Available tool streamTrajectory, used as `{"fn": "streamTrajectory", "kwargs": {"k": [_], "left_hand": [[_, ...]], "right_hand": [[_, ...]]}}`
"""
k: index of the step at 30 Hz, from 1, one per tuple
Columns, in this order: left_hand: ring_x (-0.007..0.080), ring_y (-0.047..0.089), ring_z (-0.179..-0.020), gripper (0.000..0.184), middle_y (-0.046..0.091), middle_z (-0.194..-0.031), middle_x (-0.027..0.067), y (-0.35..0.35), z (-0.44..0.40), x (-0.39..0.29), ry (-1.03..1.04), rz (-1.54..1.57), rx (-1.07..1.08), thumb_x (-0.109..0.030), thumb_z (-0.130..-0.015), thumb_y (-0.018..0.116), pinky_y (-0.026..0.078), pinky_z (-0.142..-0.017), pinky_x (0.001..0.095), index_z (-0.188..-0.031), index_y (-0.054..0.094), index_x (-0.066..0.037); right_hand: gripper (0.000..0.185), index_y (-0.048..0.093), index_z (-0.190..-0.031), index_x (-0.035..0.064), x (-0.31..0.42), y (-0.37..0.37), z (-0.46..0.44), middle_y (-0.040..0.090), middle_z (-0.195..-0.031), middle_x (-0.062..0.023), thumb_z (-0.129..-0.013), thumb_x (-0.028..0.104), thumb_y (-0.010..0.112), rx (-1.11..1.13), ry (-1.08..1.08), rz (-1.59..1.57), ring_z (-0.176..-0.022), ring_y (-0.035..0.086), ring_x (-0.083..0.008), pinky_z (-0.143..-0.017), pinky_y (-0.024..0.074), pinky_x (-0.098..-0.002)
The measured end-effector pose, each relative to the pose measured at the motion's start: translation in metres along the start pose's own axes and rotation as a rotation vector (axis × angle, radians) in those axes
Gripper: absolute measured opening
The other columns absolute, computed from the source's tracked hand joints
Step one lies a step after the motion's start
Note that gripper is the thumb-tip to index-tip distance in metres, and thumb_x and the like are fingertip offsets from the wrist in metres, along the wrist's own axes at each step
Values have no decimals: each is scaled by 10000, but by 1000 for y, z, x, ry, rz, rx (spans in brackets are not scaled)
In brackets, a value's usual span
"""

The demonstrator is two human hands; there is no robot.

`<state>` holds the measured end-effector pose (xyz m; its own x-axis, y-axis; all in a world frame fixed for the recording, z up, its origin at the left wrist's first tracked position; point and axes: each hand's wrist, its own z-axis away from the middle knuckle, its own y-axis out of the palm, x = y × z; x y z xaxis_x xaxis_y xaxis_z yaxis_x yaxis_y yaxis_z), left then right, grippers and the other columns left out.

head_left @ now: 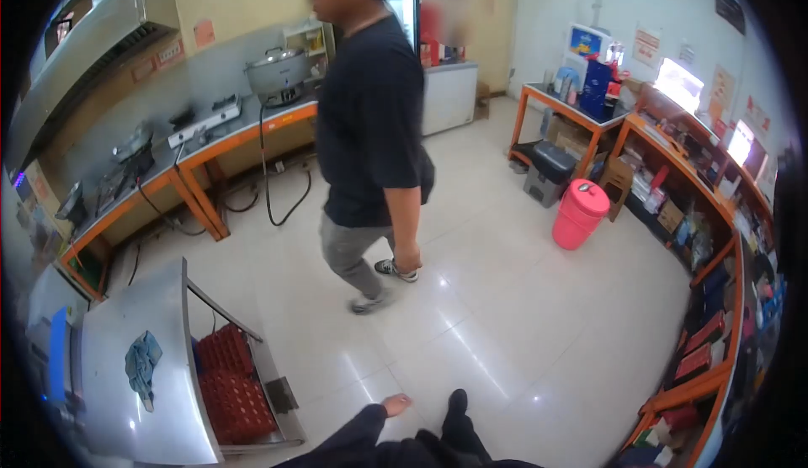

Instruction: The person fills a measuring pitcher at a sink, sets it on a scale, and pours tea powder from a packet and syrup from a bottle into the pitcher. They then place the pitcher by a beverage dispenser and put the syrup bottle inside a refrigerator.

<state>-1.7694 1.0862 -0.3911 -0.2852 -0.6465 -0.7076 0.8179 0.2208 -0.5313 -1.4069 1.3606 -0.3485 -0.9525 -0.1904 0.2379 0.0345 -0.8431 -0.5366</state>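
Note:
My left hand [397, 404] hangs low in front of my body, at the end of a dark sleeve [358, 433]. It looks loosely open, with nothing visible in it, over the pale tiled floor. A dark shoe [457, 401] of mine shows just to its right. Nearest on the left stands a stainless steel table [160, 283] with a crumpled blue-green cloth [143, 365] lying on top. Dark red crates [234, 384] sit on the shelf beneath that table. No part of my right hand can be seen.
A person in a black shirt [370, 114] walks leftward ahead. Along the left wall runs a stove counter [290, 111] with a large pot [278, 72]. A pink lidded bucket [581, 214] stands right, near orange-framed shelving [715, 384]. Another person [446, 13] is behind a white freezer [450, 98].

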Motion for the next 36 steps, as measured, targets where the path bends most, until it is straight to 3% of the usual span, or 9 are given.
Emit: {"fn": "streamTrajectory", "kwargs": {"k": [4, 6, 11, 14, 19, 25, 28, 30, 36], "left_hand": [[325, 609, -977, 426, 620, -1110, 187, -25, -29, 23, -370, 58, -76, -411, -893, 412, 458, -837, 409, -1075, 635, -96], [410, 592, -986, 509, 621, -953, 298, -47, -6, 4, -297, -16, 185, -454, -892, 409, 459, -892, 427, -1050, 636, -27], [396, 599, -986, 536, 608, -1018, 298, -67, 5, -26, -900, 513, -77, -480, -903, 410, 466, -890, 428, -1138, 606, -41], [374, 603, -986, 558, 620, -1024, 269, -104, -39, -22, -975, 636, -97, -505, -902, 412, 468, -887, 429, -1149, 603, -42], [337, 611, -985, 597, 640, -1035, 222, -231, -193, 4, -861, 713, -160, -545, -899, 415, 473, -881, 429, -1167, 597, -43], [292, 621, -985, 645, 663, -1047, 165, -376, -342, 4, -535, 909, -177, -594, -896, 419, 478, -873, 430, -1189, 589, -45], [344, 638, -925, 674, 677, -981, 180, -455, -374, -5, -721, 999, -609, -603, -875, 444, 497, -817, 441, -1177, 588, -18], [281, 590, -974, 551, 636, -1039, 156, -585, -354, -81, -1099, 1238, -454, -510, -903, 483, 470, -849, 397, -1180, 557, -40], [302, 564, -1030, 591, 615, -1087, 176, -672, -512, 32, -873, 844, -405, -533, -895, 471, 441, -893, 405, -1168, 569, -19]], "right_hand": [[244, 685, -863, 92, 52, -113, -101, 680, -815, -124, -801, 270, 529, -21, -33, 92, -777, 654, -281, -679, 517, -402], [235, 689, -875, 97, 84, -168, -169, 684, -819, -119, -809, 243, 517, -41, -67, 205, -774, 656, -274, -668, 520, -397], [238, 701, -906, 110, 263, -275, -465, 691, -830, -106, -829, 174, 485, -278, -651, 1252, -768, 663, -257, -641, 527, -387], [276, 657, -871, 45, 513, -352, -391, 658, -859, -206, -884, 179, 415, -587, -642, 323, -812, 641, -377, -732, 519, -444], [335, 637, -987, 57, 746, -353, -402, 647, -855, -204, -903, 315, 439, -418, -913, 103, -878, 623, -376, -792, 498, -441], [515, 591, -1199, 111, 827, -386, -420, 597, -1150, -223, -907, 502, 427, 113, -775, 283, -1135, 533, -356, -991, 396, -416], [621, 445, -1337, 67, 837, -430, -433, 511, -1314, -170, -911, 519, 445, 131, -652, 294, -1267, 419, -345, -1082, 285, -405], [578, 541, -1268, 107, 834, -417, -464, 527, -1302, -153, -891, 537, 454, 491, -308, -434, -1205, 481, -342, -1045, 336, -396], [554, 562, -1237, 108, 973, -393, -525, 556, -1243, -158, -887, 524, 453, 341, -190, 106, -1162, 510, -332, -1009, 366, -398]]}}
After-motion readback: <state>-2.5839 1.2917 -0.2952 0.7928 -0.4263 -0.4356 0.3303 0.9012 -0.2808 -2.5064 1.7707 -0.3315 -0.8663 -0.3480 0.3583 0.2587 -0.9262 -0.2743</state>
